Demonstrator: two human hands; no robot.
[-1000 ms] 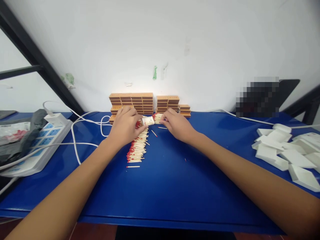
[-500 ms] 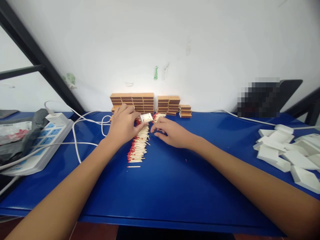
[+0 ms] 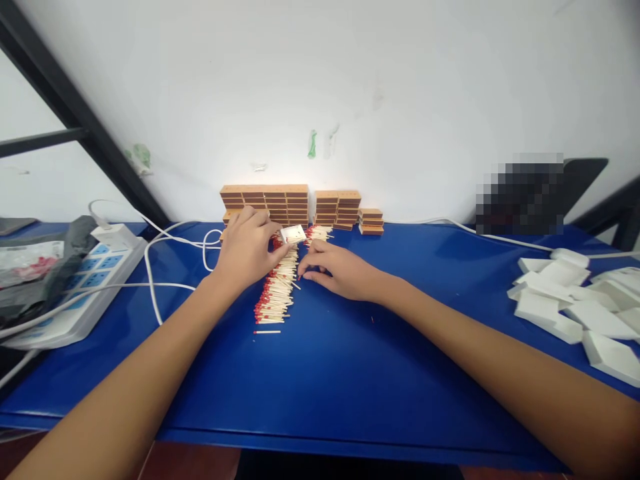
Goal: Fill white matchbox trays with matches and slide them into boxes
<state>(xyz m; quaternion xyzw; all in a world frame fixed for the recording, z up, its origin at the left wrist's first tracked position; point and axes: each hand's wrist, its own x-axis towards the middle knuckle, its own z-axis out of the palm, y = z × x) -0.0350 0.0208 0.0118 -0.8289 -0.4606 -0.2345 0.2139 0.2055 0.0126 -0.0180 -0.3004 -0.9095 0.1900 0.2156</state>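
The worktop (image 3: 350,387) is blue; its front edge runs across the bottom of the view. Nearest that edge, left of centre, one match (image 3: 267,332) lies alone, parallel to it. Just beyond, the main pile (image 3: 275,293) extends toward the rear edge, red heads to the left.

At the left edge lies a power strip (image 3: 95,280), with a grey bag (image 3: 75,247) beside it. White cables (image 3: 150,280) loop between the strip and the centre. Toward the right edge, white trays (image 3: 600,317) lie in a loose, overlapping heap.

The right hand (image 3: 345,270) is just right of the main pile. Its fingers are curled, with a narrow gap to the thumb; whether they hold a match cannot be told. The left hand (image 3: 249,247) grips a small tray (image 3: 293,235) between thumb and fingers, tilted above the far end of the main pile. Small marks show in the tray; their nature cannot be told.

Behind the tray is a small pile (image 3: 319,233) of matches. Along the rear edge stand a wide stack (image 3: 275,203), a middle stack (image 3: 337,208) and a low stack (image 3: 371,221) of matchboxes. Near the rear right corner, a dark panel (image 3: 583,190) leans, partly pixelated. The wall (image 3: 400,87) is white.
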